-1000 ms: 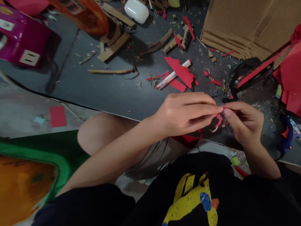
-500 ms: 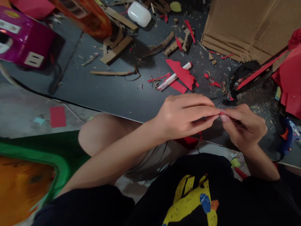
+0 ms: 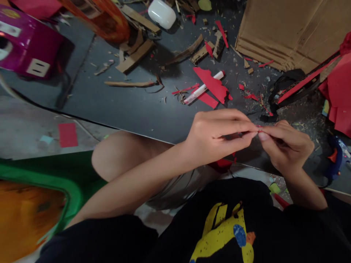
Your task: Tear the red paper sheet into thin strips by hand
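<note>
Over the front edge of the dark table, my left hand (image 3: 221, 135) and my right hand (image 3: 287, 144) meet fingertip to fingertip. Both are closed in a pinch on a small piece of red paper (image 3: 259, 128), mostly hidden by the fingers. Beyond my left hand lies a white marker (image 3: 196, 94) with a torn red paper scrap (image 3: 212, 84) across it. Small red bits and a black strap (image 3: 274, 106) are on the table just past my right hand.
A cardboard sheet (image 3: 285, 33) lies at the back right, near red paper (image 3: 340, 91). At the right edge is a blue glue gun (image 3: 334, 160). Cardboard strips (image 3: 137, 56), a white earbud case (image 3: 161, 14), an orange bottle (image 3: 109, 22) and a purple box-shaped object (image 3: 30, 44) stand back left.
Both hands stay pinched together at nearly the same spot, with only a slight shift of the fingers. The whole view has moved very little.
</note>
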`<action>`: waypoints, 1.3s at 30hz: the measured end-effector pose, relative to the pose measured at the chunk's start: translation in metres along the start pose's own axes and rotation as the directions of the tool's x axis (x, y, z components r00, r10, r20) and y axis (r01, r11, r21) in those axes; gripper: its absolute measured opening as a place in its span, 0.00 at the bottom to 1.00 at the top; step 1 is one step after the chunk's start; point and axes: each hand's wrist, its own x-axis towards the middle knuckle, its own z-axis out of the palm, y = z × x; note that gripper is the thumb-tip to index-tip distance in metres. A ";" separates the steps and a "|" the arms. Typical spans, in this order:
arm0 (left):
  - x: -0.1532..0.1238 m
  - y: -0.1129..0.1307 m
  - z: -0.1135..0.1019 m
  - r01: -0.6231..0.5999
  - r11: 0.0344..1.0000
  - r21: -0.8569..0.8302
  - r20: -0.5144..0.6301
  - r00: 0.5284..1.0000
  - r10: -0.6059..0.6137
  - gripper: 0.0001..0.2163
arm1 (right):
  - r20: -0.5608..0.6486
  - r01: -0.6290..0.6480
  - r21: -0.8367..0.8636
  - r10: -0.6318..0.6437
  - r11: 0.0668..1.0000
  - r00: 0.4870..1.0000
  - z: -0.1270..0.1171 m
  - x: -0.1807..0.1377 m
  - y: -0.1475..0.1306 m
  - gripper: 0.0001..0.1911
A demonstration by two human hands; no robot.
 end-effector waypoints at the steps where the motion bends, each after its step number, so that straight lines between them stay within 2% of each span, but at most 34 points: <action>1: 0.000 0.000 0.001 0.035 0.999 -0.024 0.000 0.999 -0.035 0.03 | -0.003 -0.006 -0.010 0.006 1.000 1.000 0.000 0.000 0.000 0.05; 5: 0.002 0.001 0.002 0.230 0.960 -0.158 0.052 0.973 -0.224 0.02 | -0.006 0.021 -0.108 -0.022 0.994 1.000 0.000 -0.001 0.002 0.04; 8: 0.003 0.000 0.002 0.311 0.928 -0.205 0.087 0.950 -0.299 0.03 | 0.009 0.069 -0.183 -0.068 0.981 0.998 0.000 -0.002 0.004 0.03; 12: 0.002 0.000 0.004 0.262 0.950 -0.173 0.031 0.965 -0.260 0.04 | 0.039 0.119 -0.247 -0.113 0.962 0.993 0.002 -0.001 0.004 0.04; 16: -0.001 0.003 0.006 0.193 0.981 -0.011 -0.024 0.981 -0.194 0.05 | 0.048 0.154 -0.328 -0.146 0.932 0.988 0.004 0.001 0.002 0.07; 19: -0.002 0.005 0.008 0.151 0.986 0.071 -0.042 0.988 -0.149 0.05 | 0.054 0.143 -0.315 -0.133 0.938 0.990 0.005 0.001 0.002 0.06; 23: -0.003 0.005 0.008 0.138 0.984 0.116 -0.050 0.990 -0.133 0.05 | 0.042 0.083 -0.229 -0.076 0.970 0.996 0.005 -0.001 0.002 0.05; 27: -0.002 0.003 0.008 0.129 0.989 0.074 -0.053 0.991 -0.126 0.05 | 0.005 0.001 -0.108 0.000 0.994 1.000 0.007 -0.002 0.002 0.04; 32: 0.000 0.004 0.005 0.247 0.966 -0.080 -0.005 0.969 -0.248 0.07 | 0.003 -0.146 -0.013 0.146 0.989 0.989 0.006 0.001 0.000 0.05; 39: 0.003 0.005 0.003 0.410 0.871 -0.270 0.091 0.911 -0.401 0.06 | 0.056 -0.301 0.102 0.296 0.948 0.953 0.001 0.004 -0.003 0.05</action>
